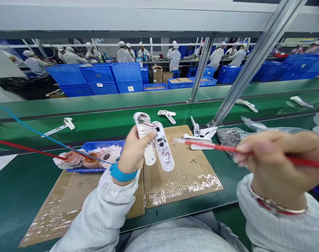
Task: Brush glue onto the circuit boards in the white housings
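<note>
My left hand (pixel 135 148) grips an opened white handheld device (pixel 163 145), its two long shell halves side by side with thin wires running between them. A circuit board with dark parts shows in the right half. My right hand (pixel 275 161), a little blurred, is closed around a thin red-handled brush (pixel 219 147). The brush's pale tip points left toward the device, apart from it. Beneath them lies a taped cardboard sheet (pixel 182 185) with small metal bits on it. A blue strap (pixel 124 173) with a cord circles my left wrist.
A blue tray (pixel 96 144) at left holds several small jars, red sticks in some. More opened devices (pixel 201 138) lie beyond the cardboard, beside a bag of small dark parts (pixel 231 138). Others ride the green conveyor (pixel 117 122). A slanted metal post (pixel 243 77) stands at right.
</note>
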Demonstrator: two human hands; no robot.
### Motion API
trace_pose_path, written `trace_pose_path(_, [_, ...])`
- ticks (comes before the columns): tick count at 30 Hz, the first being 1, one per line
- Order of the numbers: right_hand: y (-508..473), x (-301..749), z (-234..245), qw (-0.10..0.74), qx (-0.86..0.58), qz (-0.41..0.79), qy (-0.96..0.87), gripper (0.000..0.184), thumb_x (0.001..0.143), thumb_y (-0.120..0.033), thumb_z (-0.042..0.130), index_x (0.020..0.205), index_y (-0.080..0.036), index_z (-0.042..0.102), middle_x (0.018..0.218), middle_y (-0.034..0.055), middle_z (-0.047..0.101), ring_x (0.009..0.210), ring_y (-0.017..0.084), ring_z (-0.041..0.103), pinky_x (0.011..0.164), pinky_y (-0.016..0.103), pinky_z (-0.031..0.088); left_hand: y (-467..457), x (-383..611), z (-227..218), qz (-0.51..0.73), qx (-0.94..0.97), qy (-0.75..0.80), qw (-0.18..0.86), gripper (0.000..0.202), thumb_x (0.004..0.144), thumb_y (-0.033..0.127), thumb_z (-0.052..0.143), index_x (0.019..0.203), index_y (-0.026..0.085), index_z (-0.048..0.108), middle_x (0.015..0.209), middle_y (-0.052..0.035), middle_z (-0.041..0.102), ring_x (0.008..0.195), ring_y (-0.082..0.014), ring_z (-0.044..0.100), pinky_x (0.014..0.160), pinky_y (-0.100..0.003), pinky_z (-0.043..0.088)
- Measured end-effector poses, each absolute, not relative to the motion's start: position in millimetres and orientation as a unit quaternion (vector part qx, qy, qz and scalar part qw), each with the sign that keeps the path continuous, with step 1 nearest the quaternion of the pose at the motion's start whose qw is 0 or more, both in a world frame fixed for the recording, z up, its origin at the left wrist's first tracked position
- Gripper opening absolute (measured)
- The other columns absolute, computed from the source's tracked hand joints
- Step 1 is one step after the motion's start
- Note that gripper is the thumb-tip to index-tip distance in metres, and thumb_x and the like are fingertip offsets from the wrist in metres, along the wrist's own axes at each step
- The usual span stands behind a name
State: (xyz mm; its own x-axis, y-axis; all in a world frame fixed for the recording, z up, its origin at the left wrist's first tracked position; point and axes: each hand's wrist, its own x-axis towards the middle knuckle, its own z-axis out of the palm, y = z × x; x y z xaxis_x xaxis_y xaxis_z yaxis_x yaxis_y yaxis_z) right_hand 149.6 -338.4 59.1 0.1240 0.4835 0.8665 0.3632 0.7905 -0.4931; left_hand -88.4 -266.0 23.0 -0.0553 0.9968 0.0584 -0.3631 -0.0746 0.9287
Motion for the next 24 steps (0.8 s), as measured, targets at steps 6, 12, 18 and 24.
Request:
trace_pose_path(6, [-263.0,149.9,61.8,0.512,-0.492,0.021,-0.704,0.039,0.096,-0.029,0.039,0.061,-0.018,0.052,0.059,0.0003,0.054,0.054,0.012,0.052,0.052,0.027,0.041,-291.0,-122.8,33.3,0.677,0.344,0.425,0.493,0.037,0.062,0.024,0.079,0.093,0.017,0.059,0.084,-0.0015,0.067,0.075,-0.0184,0.065,0.069,-0.031,0.055])
trace_pose_path(12, [-182.7,107.3,-15.0,0.009,-0.615,0.099,-0.782,0.022,0.094,-0.031,0.052,0.098,-0.011,0.060,0.088,0.0068,0.062,0.073,0.015,0.059,0.067,0.028,0.049,-309.3,-127.9,14.7,0.652,0.309,0.450,0.526,0.036,0.065,0.026,0.078,0.096,0.017,0.061,0.086,-0.0022,0.068,0.084,-0.0220,0.066,0.075,-0.033,0.056])
trace_pose_path(18, [-158.2,93.5,-64.1,-0.125,-0.581,0.136,-0.793,0.027,0.091,-0.033,0.057,0.110,-0.013,0.057,0.108,0.0080,0.058,0.094,0.019,0.059,0.082,0.038,0.051,-310.5,-132.8,1.6,0.638,0.294,0.455,0.547,0.036,0.065,0.025,0.078,0.096,0.016,0.061,0.090,-0.0042,0.069,0.085,-0.0228,0.067,0.074,-0.033,0.056])
trace_pose_path(24, [-154.1,97.7,-47.8,-0.094,-0.495,0.230,-0.832,0.019,0.091,-0.031,0.055,0.097,-0.015,0.065,0.094,0.0046,0.065,0.085,0.018,0.061,0.079,0.033,0.049,-309.8,-134.9,-2.0,0.635,0.289,0.450,0.557,0.034,0.066,0.024,0.078,0.095,0.016,0.062,0.094,-0.0051,0.069,0.086,-0.0234,0.067,0.076,-0.036,0.055])
